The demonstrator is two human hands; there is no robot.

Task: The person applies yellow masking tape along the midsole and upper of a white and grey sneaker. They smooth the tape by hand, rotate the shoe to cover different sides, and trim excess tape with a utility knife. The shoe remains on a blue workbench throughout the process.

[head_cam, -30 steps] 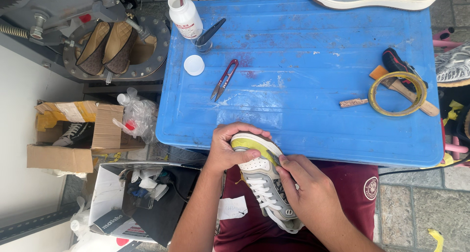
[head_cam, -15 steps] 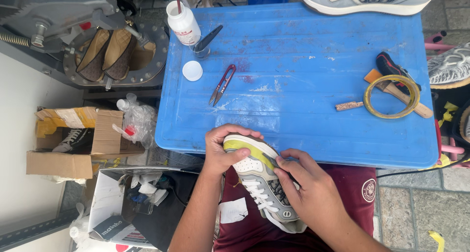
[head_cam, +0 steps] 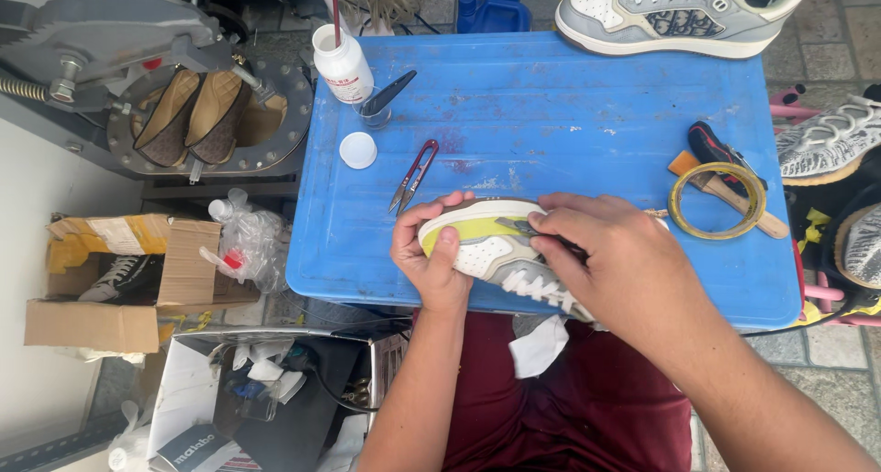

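We're sitting at a scuffed blue plastic table (head_cam: 569, 114) outdoors, stone paving underneath and clutter all round it. Our left hand (head_cam: 431, 256) is wrapped around the toe of a white and grey sneaker (head_cam: 491, 247) with a yellow-green patch, held at the table's near edge over our dark red lap. Our right hand (head_cam: 610, 261) is curled over its middle, fingers pressing something thin and dark against it, can't tell what. On the table: small red-handled snips (head_cam: 413, 174) just beyond the sneaker, a round white cap (head_cam: 358, 149) and a white glue bottle (head_cam: 342, 64) toward the far left corner, a ring of yellowish tape (head_cam: 718, 201) on the right side. Another grey and white sneaker (head_cam: 679, 13) sits on the table's far edge. Left of the table there's a torn cardboard box (head_cam: 128, 270) and a grey metal press (head_cam: 138, 68)
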